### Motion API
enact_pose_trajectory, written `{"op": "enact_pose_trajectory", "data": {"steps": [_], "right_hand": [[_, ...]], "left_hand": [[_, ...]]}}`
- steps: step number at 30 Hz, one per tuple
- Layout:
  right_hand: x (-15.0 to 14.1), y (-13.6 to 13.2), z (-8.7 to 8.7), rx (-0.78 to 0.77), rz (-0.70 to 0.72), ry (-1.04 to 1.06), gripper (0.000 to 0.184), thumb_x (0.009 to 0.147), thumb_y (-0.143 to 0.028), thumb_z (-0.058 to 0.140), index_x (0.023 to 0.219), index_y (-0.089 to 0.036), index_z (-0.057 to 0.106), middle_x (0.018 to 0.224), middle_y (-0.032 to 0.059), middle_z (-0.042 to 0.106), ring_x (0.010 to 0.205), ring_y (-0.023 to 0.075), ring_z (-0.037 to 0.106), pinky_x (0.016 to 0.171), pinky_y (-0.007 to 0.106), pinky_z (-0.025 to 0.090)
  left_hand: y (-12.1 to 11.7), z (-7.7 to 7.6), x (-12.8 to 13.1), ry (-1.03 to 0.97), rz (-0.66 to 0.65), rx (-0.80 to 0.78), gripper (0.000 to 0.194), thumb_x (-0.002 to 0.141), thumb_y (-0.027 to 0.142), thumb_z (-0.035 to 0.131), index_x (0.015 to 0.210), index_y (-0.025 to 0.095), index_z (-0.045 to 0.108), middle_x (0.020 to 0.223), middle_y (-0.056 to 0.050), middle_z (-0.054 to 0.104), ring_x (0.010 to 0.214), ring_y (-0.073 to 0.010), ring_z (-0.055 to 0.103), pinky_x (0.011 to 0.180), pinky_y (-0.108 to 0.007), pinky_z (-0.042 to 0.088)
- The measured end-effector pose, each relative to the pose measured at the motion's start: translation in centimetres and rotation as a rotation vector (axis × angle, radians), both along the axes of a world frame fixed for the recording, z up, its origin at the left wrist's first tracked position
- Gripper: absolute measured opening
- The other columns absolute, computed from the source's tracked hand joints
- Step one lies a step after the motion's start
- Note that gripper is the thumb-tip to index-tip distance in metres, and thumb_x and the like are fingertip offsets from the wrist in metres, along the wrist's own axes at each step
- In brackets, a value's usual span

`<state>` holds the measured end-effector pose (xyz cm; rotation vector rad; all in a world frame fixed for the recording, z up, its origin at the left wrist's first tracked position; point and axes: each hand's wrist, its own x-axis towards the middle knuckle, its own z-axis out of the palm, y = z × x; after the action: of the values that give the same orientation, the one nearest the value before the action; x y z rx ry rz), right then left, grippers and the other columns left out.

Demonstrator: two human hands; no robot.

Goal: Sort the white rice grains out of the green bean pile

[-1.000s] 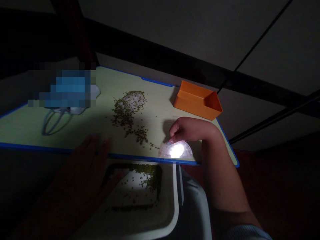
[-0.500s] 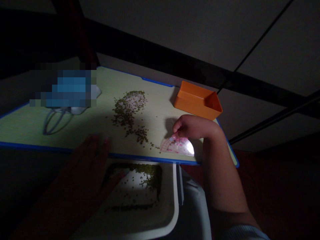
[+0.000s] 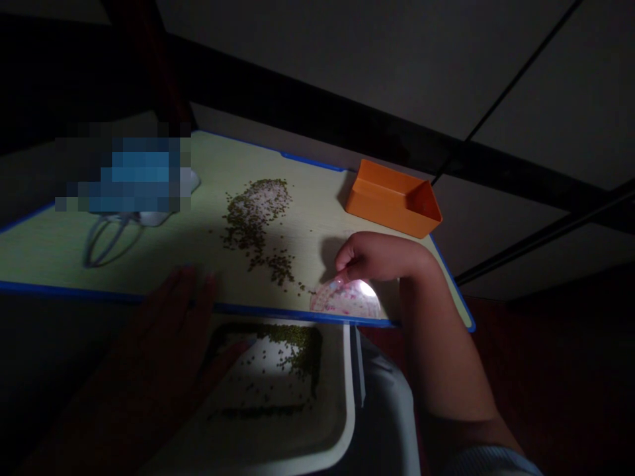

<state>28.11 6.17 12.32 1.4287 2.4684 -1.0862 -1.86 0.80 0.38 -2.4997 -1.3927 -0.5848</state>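
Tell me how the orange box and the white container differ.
The orange box has sharp corners; the white container has rounded ones. The orange box stands on the tabletop; the white container sits below its near edge. Both are open at the top.

a pale blue-grey cuff, bare hands

a pale blue-grey sleeve (image 3: 491, 461) with fine, rib-like lines ends in a rounded edge on the right forearm. the right hand (image 3: 377, 256) is bare; the left hand (image 3: 173, 324) is deep in shadow, its sleeve unclear.
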Motion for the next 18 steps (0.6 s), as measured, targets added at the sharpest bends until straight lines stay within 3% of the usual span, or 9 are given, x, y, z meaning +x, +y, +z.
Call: {"op": "enact_pose_trajectory", "data": {"steps": [5, 11, 18], "right_hand": [[0.3, -0.1, 0.2, 0.017, -0.035, -0.008, 0.022, 0.077, -0.033, 0.057, 0.068, -0.013, 0.065, 0.057, -0.0024, 0.056, 0.053, 0.0077, 0.045, 0.056, 0.023, 0.032], [0.8, 0.0, 0.4, -0.024, -0.16, -0.046, 0.021, 0.078, -0.026, 0.053, 0.069, -0.013, 0.066, 0.059, 0.0025, 0.063, 0.053, 0.0101, 0.054, 0.055, 0.024, 0.037], [1.3, 0.1, 0.3, 0.042, -0.172, -0.075, 0.024, 0.078, -0.031, 0.055, 0.071, -0.012, 0.068, 0.059, 0.0036, 0.064, 0.052, 0.0107, 0.055, 0.054, 0.026, 0.038]], "left_hand": [[0.0, -0.2, -0.1, -0.009, -0.012, 0.002, 0.081, 0.079, 0.06, 0.032, 0.141, 0.01, 0.015, 0.148, -0.022, 0.027, 0.14, -0.0347, 0.021, 0.11, -0.054, 0.029], [0.1, -0.1, -0.1, -0.002, -0.007, -0.017, 0.081, 0.078, 0.059, 0.034, 0.141, 0.01, 0.015, 0.149, -0.023, 0.025, 0.14, -0.0356, 0.021, 0.109, -0.055, 0.03], [-0.1, 0.0, -0.1, 0.005, 0.001, -0.019, 0.082, 0.078, 0.058, 0.035, 0.141, 0.01, 0.014, 0.148, -0.024, 0.026, 0.14, -0.0344, 0.02, 0.11, -0.053, 0.029]]}}
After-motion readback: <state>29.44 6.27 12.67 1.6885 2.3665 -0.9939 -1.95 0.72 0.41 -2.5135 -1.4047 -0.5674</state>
